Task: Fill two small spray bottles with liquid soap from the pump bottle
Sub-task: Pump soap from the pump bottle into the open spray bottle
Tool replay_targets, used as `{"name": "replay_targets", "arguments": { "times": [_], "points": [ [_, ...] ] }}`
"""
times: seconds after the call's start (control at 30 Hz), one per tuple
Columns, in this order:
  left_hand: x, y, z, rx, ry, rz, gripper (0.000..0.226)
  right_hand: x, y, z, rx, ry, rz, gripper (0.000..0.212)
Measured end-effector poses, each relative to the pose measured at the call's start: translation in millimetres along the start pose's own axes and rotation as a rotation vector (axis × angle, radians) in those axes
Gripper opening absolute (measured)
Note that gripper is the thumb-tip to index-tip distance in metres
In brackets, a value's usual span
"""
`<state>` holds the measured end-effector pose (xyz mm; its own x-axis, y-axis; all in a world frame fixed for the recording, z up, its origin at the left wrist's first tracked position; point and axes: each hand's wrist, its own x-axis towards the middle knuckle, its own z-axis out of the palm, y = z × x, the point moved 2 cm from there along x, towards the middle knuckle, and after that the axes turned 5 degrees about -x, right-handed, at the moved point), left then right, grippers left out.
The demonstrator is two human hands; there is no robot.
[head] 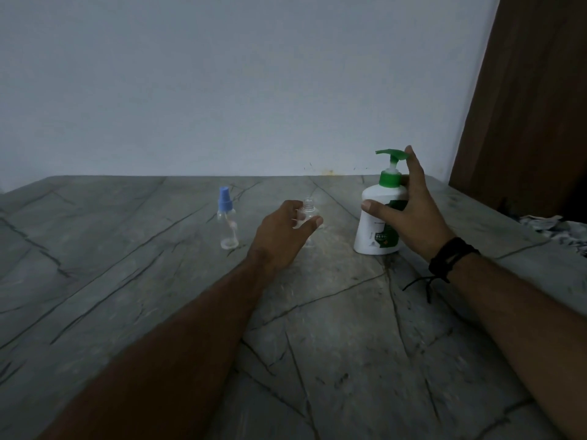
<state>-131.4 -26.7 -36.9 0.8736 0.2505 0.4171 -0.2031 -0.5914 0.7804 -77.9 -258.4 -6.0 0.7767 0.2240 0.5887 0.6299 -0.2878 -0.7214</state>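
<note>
A white pump bottle (374, 223) with a green pump head stands on the grey stone table (158, 281). My right hand (409, 214) grips its body, with the forefinger raised to the back of the pump head. An uncapped clear small spray bottle (308, 214) stands just left of the pump bottle, and my left hand (282, 236) holds it between thumb and fingers. A second clear small bottle (228, 222) with a blue spray cap stands upright farther left, apart from both hands.
A pale wall runs along the back edge of the table. A brown wooden panel (527, 106) stands at the right. Crumpled patterned cloth (559, 230) lies by the table's right edge. A black band is on my right wrist.
</note>
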Motion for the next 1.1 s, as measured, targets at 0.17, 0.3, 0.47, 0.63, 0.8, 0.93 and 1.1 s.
{"name": "replay_targets", "arguments": {
  "times": [0.17,0.3,0.47,0.63,0.8,0.93,1.1],
  "points": [
    [-0.1,-1.7,0.6,-0.006,-0.012,-0.011,0.059,0.1,0.0,-4.7,0.034,0.018,-0.018,0.109],
    [0.5,-1.4,0.5,0.024,-0.014,-0.003,0.058,0.6,-0.8,-3.3,0.052,0.033,-0.032,0.108],
    [-1.0,0.5,-0.1,0.024,-0.013,0.002,0.057,1.2,-6.9,3.0,0.062,0.016,-0.054,0.107],
    [-1.4,2.4,-0.2,0.05,-0.009,0.001,0.056,10.5,-29.9,11.2,-0.111,-0.102,-0.148,0.102],
    [-1.9,4.4,0.6,0.041,0.021,-0.001,0.055,23.8,-58.2,25.9,-0.408,-0.404,-0.194,0.098],
    [-2.8,6.1,0.4,0.04,0.011,-0.002,0.055,26.5,-62.8,40.1,-0.553,-0.578,-0.176,0.097],
    [-3.0,7.6,1.3,0.056,-0.017,0.005,0.051,26.9,-62.7,43.7,-0.578,-0.652,-0.144,0.098]
  ]
}}
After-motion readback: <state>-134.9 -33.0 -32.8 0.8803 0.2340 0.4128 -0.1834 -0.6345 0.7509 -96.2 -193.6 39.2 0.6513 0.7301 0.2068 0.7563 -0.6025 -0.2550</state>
